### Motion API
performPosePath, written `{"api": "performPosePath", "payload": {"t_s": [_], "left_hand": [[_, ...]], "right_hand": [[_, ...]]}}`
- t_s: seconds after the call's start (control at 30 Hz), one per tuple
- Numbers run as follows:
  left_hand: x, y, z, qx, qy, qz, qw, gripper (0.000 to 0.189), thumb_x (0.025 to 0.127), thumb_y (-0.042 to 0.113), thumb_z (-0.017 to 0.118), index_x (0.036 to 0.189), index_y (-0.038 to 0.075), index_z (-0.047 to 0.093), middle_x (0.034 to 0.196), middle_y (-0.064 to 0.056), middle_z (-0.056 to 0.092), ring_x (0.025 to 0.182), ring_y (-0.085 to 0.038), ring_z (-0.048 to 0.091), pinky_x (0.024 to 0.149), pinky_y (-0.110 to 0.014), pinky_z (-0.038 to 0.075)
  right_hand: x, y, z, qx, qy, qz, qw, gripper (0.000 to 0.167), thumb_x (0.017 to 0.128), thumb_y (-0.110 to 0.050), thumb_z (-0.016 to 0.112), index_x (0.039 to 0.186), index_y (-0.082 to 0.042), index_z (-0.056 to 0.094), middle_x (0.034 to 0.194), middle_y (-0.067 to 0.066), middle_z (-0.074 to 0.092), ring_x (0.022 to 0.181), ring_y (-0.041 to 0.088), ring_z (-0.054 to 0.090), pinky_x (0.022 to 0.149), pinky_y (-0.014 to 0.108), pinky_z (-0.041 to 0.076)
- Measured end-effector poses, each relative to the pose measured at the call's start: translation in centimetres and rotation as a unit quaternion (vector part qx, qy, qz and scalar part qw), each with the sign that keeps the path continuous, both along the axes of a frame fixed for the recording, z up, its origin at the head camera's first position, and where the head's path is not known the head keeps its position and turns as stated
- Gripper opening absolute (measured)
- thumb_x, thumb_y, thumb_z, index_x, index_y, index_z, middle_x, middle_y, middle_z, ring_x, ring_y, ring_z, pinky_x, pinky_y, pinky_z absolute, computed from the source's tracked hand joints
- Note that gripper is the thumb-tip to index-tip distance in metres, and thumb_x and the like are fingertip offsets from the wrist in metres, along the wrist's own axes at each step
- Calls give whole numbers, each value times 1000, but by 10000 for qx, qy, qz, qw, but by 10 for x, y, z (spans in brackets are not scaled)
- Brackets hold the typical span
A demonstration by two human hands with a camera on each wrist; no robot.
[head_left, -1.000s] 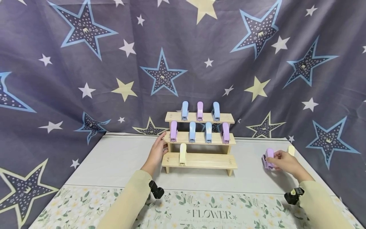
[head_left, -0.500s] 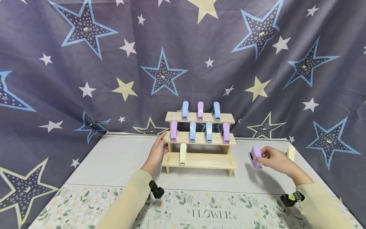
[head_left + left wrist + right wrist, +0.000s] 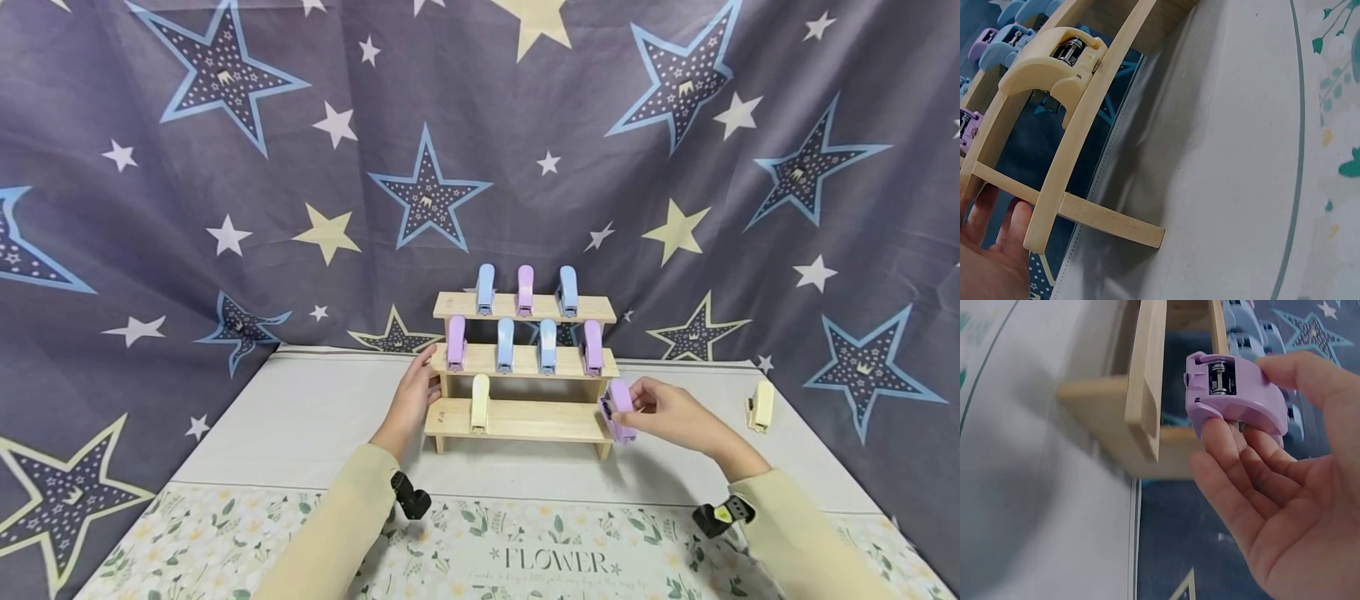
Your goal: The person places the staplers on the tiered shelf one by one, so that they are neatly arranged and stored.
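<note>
A three-step wooden display stand (image 3: 540,423) bears small staplers. My left hand (image 3: 408,400) grips the stand's left side; in the left wrist view its fingers (image 3: 1016,222) curl behind the side piece. With thumb and fingers my right hand (image 3: 675,412) pinches a purple stapler (image 3: 619,410) at the right end of the lowest step. In the right wrist view that stapler (image 3: 1241,394) shows its metal spring, just beside the step's end; whether it touches the wood I cannot tell. A pale yellow stapler (image 3: 480,404) stands upright toward the left of the lowest step.
Several blue and purple staplers stand on the middle step (image 3: 525,362) and the top step (image 3: 600,308). Another pale yellow stapler (image 3: 761,407) stands on the white table (image 3: 300,417) at far right. A starry curtain (image 3: 300,167) hangs behind; a floral mat (image 3: 555,542) covers the front.
My right hand has lifted the purple stapler from the right of the table and carried it left to the lowest step's right end. The left hand has stayed in place.
</note>
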State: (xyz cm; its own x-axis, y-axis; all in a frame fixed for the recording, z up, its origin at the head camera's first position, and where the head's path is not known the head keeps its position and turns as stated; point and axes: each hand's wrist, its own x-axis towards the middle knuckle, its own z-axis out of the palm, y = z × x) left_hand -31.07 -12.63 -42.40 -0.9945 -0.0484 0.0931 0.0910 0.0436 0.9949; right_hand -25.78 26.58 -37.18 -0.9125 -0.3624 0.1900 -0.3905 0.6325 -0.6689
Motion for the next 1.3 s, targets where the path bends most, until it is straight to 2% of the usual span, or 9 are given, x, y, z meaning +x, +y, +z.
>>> {"api": "performPosePath", "payload": {"t_s": [0.03, 0.23, 0.27, 0.5, 0.63, 0.87, 1.07, 1.3], "left_hand": [[3, 0, 4, 25, -17, -36, 10000, 53, 105, 18, 27, 158, 14, 31, 153, -23, 38, 131, -41, 45, 111, -52, 37], [3, 2, 3, -110, 72, -4, 9999, 55, 103, 18, 27, 158, 13, 32, 152, -25, 38, 130, -42, 47, 109, -51, 40], [0, 2, -1, -153, 113, 28, 9998, 56, 102, 20, 27, 158, 14, 32, 152, -24, 38, 129, -41, 47, 109, -51, 41], [0, 2, 1, -31, 36, -59, 10000, 55, 104, 18, 27, 158, 13, 30, 154, -24, 35, 132, -43, 44, 111, -53, 37], [1, 2, 2, 72, -1, -122, 9999, 54, 106, 18, 26, 159, 12, 27, 155, -25, 33, 134, -44, 41, 112, -55, 34], [2, 0, 1, -11, -34, -75, 10000, 52, 107, 21, 25, 159, 17, 30, 156, -20, 33, 133, -40, 43, 112, -51, 37], [-1, -1, -2, -49, -33, -16, 10000, 54, 104, 19, 27, 158, 17, 32, 155, -21, 35, 132, -41, 45, 110, -52, 39], [-1, 0, -1, 16, -24, -6, 10000, 55, 103, 18, 29, 158, 15, 32, 155, -21, 35, 132, -41, 44, 110, -52, 38]], "right_hand": [[-1, -4, -1, -50, -8, 62, 10000, 28, 86, -24, 77, 98, -4, 61, 85, 2, 63, 77, 16, 58, 66, 27, 50], [-9, -31, -10, -223, -87, 310, 9992, 29, 85, -24, 77, 97, -3, 61, 86, 3, 62, 78, 18, 57, 65, 28, 51], [-10, -36, -11, -238, -86, 317, 9992, 30, 85, -24, 77, 97, -3, 60, 86, 4, 62, 77, 19, 57, 65, 28, 50], [-14, -65, -22, -351, -117, 261, 9990, 31, 84, -26, 78, 98, -5, 60, 88, 3, 62, 79, 17, 57, 70, 29, 50], [-15, -82, -28, -530, -187, 245, 9981, 32, 84, -25, 78, 98, -3, 59, 88, 4, 60, 77, 17, 55, 65, 27, 49], [-16, -104, -36, -604, -215, -109, 9979, 32, 86, -31, 78, 98, -8, 59, 86, 2, 60, 74, 15, 54, 58, 26, 45], [-18, -115, -37, -562, -303, -374, 9973, 32, 85, -35, 79, 97, -11, 60, 85, 0, 62, 72, 16, 55, 59, 29, 46], [-23, -122, -42, -623, -280, -457, 9966, 36, 85, -40, 80, 96, -12, 60, 84, 0, 62, 72, 16, 56, 60, 30, 47]]}}
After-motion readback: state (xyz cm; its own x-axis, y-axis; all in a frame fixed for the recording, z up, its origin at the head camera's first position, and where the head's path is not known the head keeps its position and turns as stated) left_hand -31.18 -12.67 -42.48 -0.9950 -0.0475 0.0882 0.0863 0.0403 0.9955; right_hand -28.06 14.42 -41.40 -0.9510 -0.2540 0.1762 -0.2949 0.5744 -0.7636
